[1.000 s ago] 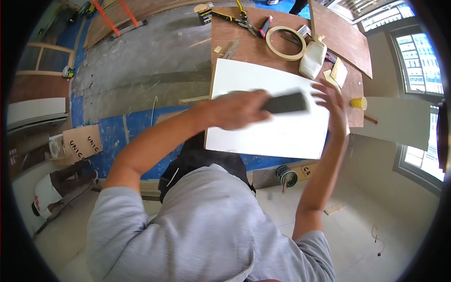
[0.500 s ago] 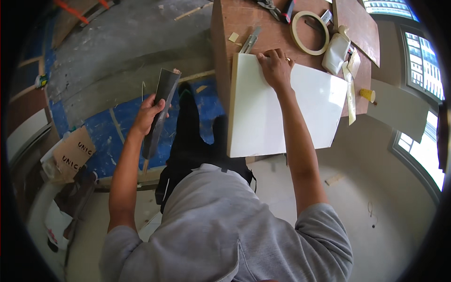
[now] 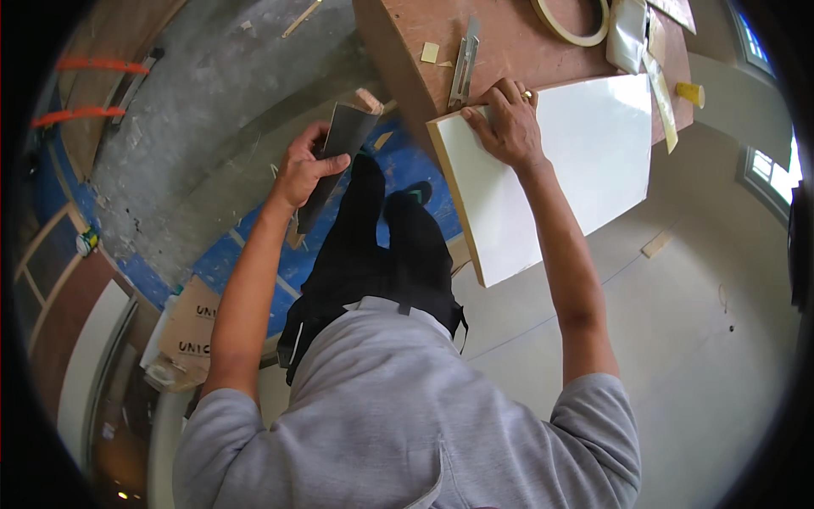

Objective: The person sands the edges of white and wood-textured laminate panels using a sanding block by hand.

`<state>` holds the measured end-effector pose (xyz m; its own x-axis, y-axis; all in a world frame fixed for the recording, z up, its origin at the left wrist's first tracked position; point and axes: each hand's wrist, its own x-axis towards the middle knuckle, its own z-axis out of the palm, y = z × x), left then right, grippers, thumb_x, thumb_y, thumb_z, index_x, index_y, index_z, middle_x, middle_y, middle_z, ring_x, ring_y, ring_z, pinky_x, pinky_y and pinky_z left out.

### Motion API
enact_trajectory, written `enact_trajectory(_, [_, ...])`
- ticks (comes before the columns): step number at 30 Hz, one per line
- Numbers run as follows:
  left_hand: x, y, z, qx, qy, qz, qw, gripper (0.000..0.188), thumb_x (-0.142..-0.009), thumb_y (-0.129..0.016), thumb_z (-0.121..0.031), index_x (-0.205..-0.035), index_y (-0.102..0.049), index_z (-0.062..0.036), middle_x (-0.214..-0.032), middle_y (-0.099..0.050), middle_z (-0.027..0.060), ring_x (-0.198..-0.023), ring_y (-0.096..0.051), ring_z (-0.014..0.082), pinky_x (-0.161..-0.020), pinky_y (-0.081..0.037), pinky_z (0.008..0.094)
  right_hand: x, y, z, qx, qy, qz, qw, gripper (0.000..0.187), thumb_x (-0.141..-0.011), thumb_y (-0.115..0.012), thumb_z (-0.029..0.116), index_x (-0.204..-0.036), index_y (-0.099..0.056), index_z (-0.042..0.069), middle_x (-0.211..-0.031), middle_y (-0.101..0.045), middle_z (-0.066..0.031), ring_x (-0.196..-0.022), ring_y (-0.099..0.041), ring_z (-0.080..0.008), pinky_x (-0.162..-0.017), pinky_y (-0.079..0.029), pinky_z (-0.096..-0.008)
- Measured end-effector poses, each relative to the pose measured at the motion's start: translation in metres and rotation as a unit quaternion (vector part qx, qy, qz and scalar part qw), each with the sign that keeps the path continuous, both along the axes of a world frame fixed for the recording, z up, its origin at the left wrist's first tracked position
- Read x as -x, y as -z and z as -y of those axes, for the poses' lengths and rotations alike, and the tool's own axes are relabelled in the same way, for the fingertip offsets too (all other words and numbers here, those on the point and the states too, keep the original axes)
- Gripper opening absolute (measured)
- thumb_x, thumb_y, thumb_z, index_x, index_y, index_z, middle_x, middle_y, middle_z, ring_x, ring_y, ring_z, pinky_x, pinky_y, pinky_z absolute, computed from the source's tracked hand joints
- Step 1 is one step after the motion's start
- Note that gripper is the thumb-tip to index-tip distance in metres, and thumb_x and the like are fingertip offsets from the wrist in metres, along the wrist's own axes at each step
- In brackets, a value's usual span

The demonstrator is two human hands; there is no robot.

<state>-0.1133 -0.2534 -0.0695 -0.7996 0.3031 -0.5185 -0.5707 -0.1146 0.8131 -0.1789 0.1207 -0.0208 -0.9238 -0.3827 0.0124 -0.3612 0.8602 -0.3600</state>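
My left hand (image 3: 303,170) is closed around a sanding block (image 3: 343,136), dark grey sandpaper folded over a strip of wood whose raw end sticks out at the top. It is held tilted in the air, left of the white panel (image 3: 585,153) and apart from it. My right hand (image 3: 512,127) grips the panel's far edge, thumb on the glossy face and fingers curled over the edge. Bare wood shows along the panel's left edge. The panel leans over the near side of the brown worktable (image 3: 403,42). Just beyond my right hand lies a utility knife (image 3: 463,68).
On the table are a roll of masking tape (image 3: 580,38), a white bottle (image 3: 626,38) and a pale strip (image 3: 661,106). A yellow cup (image 3: 690,94) is at its right edge. Blue sheeting (image 3: 216,267) covers floor by my feet; cardboard (image 3: 191,331) stands at left.
The sanding block and my left hand have moved up and right, closer to the panel. The panel has turned and shifted right in view, my right hand still on its edge.
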Motion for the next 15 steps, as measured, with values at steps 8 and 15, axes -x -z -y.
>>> enact_trajectory(8, [0.032, 0.003, -0.012, 0.007, 0.093, -0.148, 0.985, 0.048, -0.096, -0.08, -0.038, -0.125, -0.071, -0.0009, -0.108, -0.062, -0.0006, -0.101, -0.056, 0.0102, -0.092, -0.044, 0.0269, -0.016, 0.002, 0.007, 0.012, -0.008, -0.047, 0.999, 0.03, -0.095, -0.074, 0.043, -0.104, -0.072, 0.015, -0.109, -0.06, -0.0061, -0.114, -0.057, -0.0272, -0.109, -0.033, -0.0486])
enact_trajectory(15, [0.043, 0.004, -0.029, 0.011, 0.126, -0.181, 0.975, 0.054, -0.106, -0.064, -0.049, -0.136, -0.062, -0.0038, -0.103, -0.066, -0.0001, -0.092, -0.062, 0.0076, -0.08, -0.051, 0.0249, -0.046, -0.001, 0.028, -0.049, 0.154, -0.105, 0.981, 0.032, -0.093, -0.078, 0.042, -0.113, -0.074, 0.018, -0.134, -0.061, -0.0052, -0.138, -0.048, -0.0287, -0.117, -0.027, -0.058])
